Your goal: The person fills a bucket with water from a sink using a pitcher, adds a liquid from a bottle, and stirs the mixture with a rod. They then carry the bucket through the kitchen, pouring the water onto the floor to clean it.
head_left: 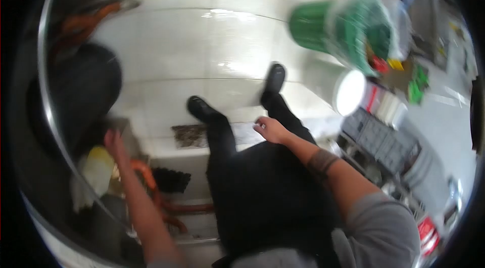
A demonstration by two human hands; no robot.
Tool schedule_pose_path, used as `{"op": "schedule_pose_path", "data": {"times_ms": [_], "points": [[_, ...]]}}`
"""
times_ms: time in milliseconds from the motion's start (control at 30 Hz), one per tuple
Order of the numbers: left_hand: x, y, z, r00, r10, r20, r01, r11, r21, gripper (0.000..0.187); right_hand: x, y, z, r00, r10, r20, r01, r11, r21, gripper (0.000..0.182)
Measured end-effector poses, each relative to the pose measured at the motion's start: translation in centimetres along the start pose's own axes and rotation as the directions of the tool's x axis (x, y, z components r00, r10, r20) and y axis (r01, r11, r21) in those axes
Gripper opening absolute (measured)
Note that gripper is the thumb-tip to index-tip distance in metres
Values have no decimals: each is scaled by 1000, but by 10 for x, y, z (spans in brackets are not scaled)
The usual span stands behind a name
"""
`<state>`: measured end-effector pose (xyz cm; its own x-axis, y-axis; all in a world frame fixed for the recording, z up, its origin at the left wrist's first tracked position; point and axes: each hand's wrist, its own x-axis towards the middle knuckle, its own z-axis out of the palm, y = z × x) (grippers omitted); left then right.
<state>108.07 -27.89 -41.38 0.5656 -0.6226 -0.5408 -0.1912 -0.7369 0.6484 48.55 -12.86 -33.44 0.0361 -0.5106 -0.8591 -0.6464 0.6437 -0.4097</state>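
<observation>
My left hand (115, 142) reaches in at the left, under a metal-edged counter. It is close to a yellowish-white container (98, 167), but blur hides whether they touch and how its fingers are set. Orange hoses (144, 172) run just beside that forearm. A large black rounded bin or tub (88, 91) stands beyond the hand. In front of my dark apron (273, 182), my right hand (271, 130) hangs in the air with its fingers curled in. A small pale spot shows at its fingertips; what it is I cannot make out.
Pale tiles (172, 51) cover the floor, with wet-looking shine. To the right stand a green bin (313, 25) with a clear liner, a white bucket (348, 91) and grey crates (379, 139). A black mat-like piece (172, 180) lies near the hoses. A metal rail (45, 86) curves along the left.
</observation>
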Motion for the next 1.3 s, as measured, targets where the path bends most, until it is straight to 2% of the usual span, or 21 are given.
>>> {"op": "schedule_pose_path", "data": {"times_ms": [33,100,200,300,367,433,500,533,567,600,667,700,767,833,900,967,1033,1067,1100,1167,1300], "points": [[-22,-11,6,997,57,49,-65,981,183,45,-10,8,-20,999,18,-31,-17,999,38,37],[-67,-29,5,952,67,299,-236,780,579,40,-23,48,-54,987,48,-154,-46,999,13,32],[-146,-61,34,893,-59,446,-215,815,538,32,-38,123,-112,935,-7,-355,-155,891,-426,26],[-236,-96,61,903,-140,406,-86,868,490,30,-17,209,-179,966,-115,-231,-85,704,-705,27],[-324,-78,85,863,-409,297,276,873,401,26,14,264,-215,972,8,-234,-193,587,-786,28],[-408,-129,81,869,-424,256,309,868,389,25,56,310,-246,983,121,-141,-182,463,-867,45],[-499,-131,92,840,-516,168,270,666,695,25,84,349,-267,968,58,-243,-248,346,-905,60],[-542,-200,61,840,-528,124,306,652,694,25,89,358,-278,976,123,-179,-207,287,-935,62],[-579,-254,53,783,-562,269,437,803,404,26,84,362,-284,985,101,-138,-162,291,-943,62],[-618,-246,58,792,-568,223,460,796,394,26,73,360,-289,997,50,-65,-79,366,-927,60],[-664,-219,101,783,-509,358,393,851,349,27,60,332,-300,997,-53,60,78,460,-884,56],[-676,-208,116,800,-506,323,409,853,324,27,48,330,-304,988,-75,138,157,477,-865,55],[-687,-189,149,683,-620,386,157,641,752,29,24,345,-306,944,-320,83,240,490,-838,42],[-695,-183,178,771,-523,363,349,824,446,31,2,355,-315,911,-404,85,326,577,-749,40],[-696,-166,208,800,-531,280,430,833,350,26,-36,337,-314,794,-591,-144,362,648,-670,47],[-701,-165,216,812,-541,220,486,835,258,23,-69,339,-309,792,-429,-435,180,844,-505,47],[-703,-178,224,809,-534,245,491,844,216,20,-96,374,-301,734,-198,-650,81,975,-206,34],[-703,-177,225,814,-528,244,492,849,193,20,-111,396,-310,878,43,-477,-62,998,-23,27],[-701,-175,226,816,-511,271,454,856,249,21,-124,415,-320,932,269,-242,-246,962,121,24],[-694,-174,230,817,-488,307,409,866,286,21,-149,420,-305,800,551,-239,-339,743,576,28],[-679,-184,233,816,-492,303,447,870,208,21,-155,404,-303,742,500,-447,-212,806,552,30]]}}
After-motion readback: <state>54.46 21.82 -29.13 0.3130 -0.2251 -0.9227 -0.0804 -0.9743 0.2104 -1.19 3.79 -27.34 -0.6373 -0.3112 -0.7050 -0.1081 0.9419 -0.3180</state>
